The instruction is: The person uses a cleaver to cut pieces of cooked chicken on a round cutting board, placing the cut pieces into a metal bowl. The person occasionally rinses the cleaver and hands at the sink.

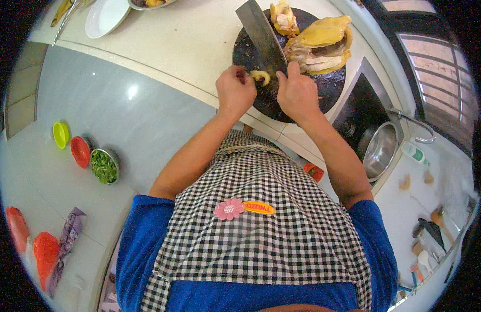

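Note:
A wide-bladed cleaver [262, 37] is gripped in my right hand [299, 91], its blade slanting away over the round dark chopping board [330, 87]. My left hand [236, 91] is closed at the board's near left edge, pinching a small dark reddish piece. A curled pale yellow strip [260, 77] lies just beside its fingertips; whether the two are joined I cannot tell. On the far right of the board rests a large piece of yellow-skinned cooked chicken [322, 46], cut open with pale meat showing. A smaller chicken piece [284, 18] sits behind the blade.
A white plate [107, 17] and part of a metal bowl of food [150, 4] stand on the pale counter [185, 35]. To the right is a sink with a steel basin [382, 146] and a faucet [423, 136]. A bowl of leafy greens [104, 167] is on the floor, left.

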The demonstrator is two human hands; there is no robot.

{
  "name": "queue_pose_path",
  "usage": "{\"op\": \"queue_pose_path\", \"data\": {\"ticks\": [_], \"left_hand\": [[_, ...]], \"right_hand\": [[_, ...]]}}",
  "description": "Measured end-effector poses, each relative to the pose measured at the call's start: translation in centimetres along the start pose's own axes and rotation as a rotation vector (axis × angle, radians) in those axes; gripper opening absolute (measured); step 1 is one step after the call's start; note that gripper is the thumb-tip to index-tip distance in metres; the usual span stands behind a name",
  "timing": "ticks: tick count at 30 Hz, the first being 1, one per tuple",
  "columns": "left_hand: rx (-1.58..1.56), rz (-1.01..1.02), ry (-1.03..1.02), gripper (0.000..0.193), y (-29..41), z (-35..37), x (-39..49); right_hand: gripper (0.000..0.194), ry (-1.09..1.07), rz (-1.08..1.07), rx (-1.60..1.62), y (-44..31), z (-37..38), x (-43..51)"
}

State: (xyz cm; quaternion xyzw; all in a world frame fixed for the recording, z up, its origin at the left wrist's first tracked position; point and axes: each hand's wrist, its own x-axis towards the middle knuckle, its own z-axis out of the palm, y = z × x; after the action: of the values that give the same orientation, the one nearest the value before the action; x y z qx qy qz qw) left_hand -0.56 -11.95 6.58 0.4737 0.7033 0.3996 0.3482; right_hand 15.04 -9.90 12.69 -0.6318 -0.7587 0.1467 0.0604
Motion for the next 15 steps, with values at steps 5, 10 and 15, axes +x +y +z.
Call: {"op": "queue_pose_path", "data": {"ticks": [5,10,15], "left_hand": [[0.080,0.344,-0.023,0.039,-0.5,0.5,-1.5],[0.221,0.550,-0.194,0.034,1.1,0.3,-0.8],[0.467,0.752,-0.487,0.022,-1.1,-0.6,1.7]], "right_hand": [[0.026,0.056,0.017,0.036,1.1,0.2,0.0],[0.024,0.087,0.044,0.103,1.7,0.5,-0.8],[0.024,0.095,0.101,0.174,2.0,-0.1,-1.9]]}}
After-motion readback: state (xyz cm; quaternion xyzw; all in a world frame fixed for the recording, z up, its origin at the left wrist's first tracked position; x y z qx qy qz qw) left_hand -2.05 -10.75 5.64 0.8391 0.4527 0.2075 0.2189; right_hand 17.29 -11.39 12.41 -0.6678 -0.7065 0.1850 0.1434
